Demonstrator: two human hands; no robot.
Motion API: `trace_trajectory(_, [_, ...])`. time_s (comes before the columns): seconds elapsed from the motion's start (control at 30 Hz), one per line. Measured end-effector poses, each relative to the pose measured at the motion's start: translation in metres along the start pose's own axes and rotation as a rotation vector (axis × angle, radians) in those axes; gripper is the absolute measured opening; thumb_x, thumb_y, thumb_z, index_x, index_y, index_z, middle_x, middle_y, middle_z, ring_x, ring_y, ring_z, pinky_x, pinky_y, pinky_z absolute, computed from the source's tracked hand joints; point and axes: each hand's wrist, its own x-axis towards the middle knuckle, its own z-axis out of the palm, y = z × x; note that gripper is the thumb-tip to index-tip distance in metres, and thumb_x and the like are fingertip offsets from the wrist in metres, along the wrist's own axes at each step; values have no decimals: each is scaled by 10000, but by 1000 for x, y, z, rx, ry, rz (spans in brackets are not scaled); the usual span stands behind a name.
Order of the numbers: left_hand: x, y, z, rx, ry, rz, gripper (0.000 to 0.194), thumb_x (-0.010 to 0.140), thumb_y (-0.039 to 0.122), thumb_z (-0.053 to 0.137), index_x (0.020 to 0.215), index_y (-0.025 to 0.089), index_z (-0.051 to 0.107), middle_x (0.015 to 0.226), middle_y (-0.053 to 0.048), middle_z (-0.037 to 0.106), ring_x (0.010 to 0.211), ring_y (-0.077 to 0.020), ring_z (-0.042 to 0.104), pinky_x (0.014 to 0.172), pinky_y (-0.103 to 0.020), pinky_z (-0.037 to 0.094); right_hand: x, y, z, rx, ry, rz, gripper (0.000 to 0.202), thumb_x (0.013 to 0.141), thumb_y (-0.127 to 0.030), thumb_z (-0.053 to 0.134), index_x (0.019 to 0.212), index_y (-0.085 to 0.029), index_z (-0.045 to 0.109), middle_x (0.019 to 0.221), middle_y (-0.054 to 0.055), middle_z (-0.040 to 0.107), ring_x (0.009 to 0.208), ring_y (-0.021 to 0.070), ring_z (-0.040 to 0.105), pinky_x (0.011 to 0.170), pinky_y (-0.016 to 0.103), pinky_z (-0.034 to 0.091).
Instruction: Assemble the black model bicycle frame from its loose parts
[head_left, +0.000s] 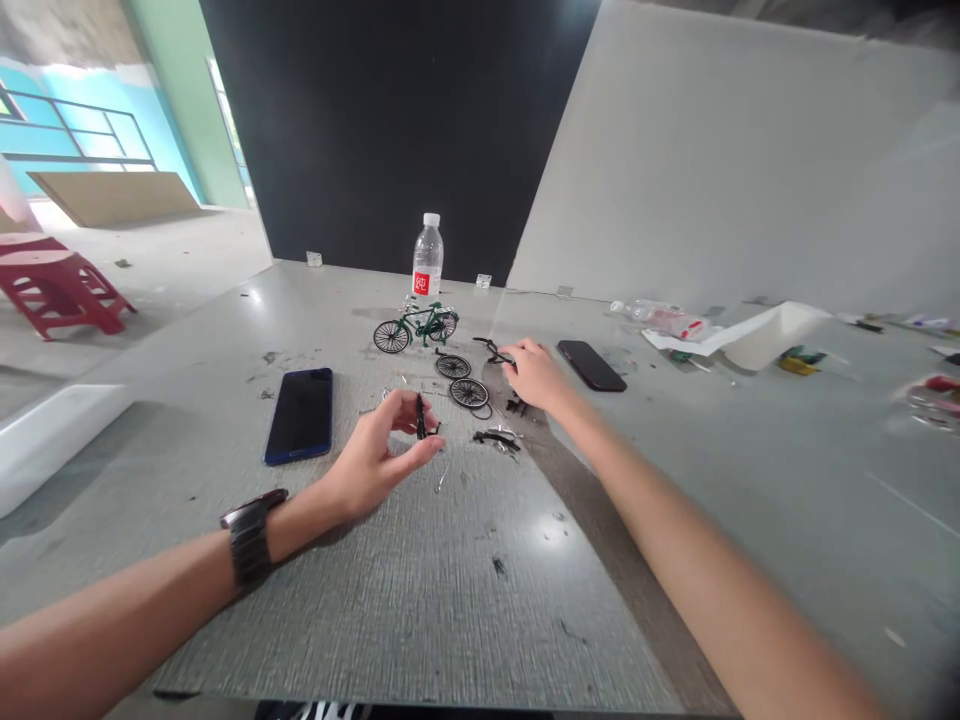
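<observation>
My left hand [394, 435] is closed around a small black model bicycle part [421, 416], its thumb stretched along the near side. Reaching farther out, my right hand [534, 374] has its fingertips at a thin black model bicycle frame piece [491, 350]; whether they grip it is hard to see. Between the hands lie two spoked toy wheels, a nearer one [469, 393] and a farther one [453, 366]. Closer to me are black and silver bicycle pieces [496, 439] in a small heap. Behind the wheels stands a green model bicycle [417, 326], upright.
A clear water bottle [427, 258] stands behind the model. One phone [300, 416] lies left of my left hand, another phone [591, 365] beyond my right wrist. A crushed bottle [664, 318] and white packaging [772, 335] are at right. A dark panel [397, 130] rises at the back.
</observation>
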Motion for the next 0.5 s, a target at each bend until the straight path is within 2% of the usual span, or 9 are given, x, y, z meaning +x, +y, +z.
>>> trace_trajectory(0.1, [0, 0, 1, -31, 6, -16, 219, 908, 364, 640, 1024, 199, 553, 988, -68, 651, 894, -201, 608, 839, -391, 503, -7, -5, -3, -2, 10, -57, 315, 927, -186, 448, 1103, -182, 710, 1114, 146, 655, 1074, 311, 577, 985, 510, 419])
trace_trajectory(0.2, [0, -1, 3, -77, 28, -41, 193, 917, 348, 624, 1017, 199, 553, 970, -57, 654, 877, -188, 614, 817, -372, 510, -18, -23, -17, 14, 6, -117, 310, 957, -214, 432, 1109, -199, 702, 1134, 116, 665, 1068, 279, 594, 963, 454, 451])
trace_trajectory(0.4, [3, -9, 6, -161, 64, -96, 216, 922, 400, 605, 978, 201, 545, 932, -49, 645, 845, -181, 612, 783, -354, 506, -30, -54, -53, 87, -135, -154, 167, 920, -269, 565, 968, -206, 712, 971, 85, 701, 910, 237, 631, 819, 395, 479])
trace_trajectory(0.5, [4, -11, 6, -233, 83, -132, 246, 919, 428, 597, 969, 194, 539, 921, -51, 635, 860, -185, 605, 785, -346, 490, -33, -57, -66, 165, -297, -111, 122, 870, -330, 653, 878, -231, 725, 915, 50, 714, 813, 204, 630, 728, 352, 470])
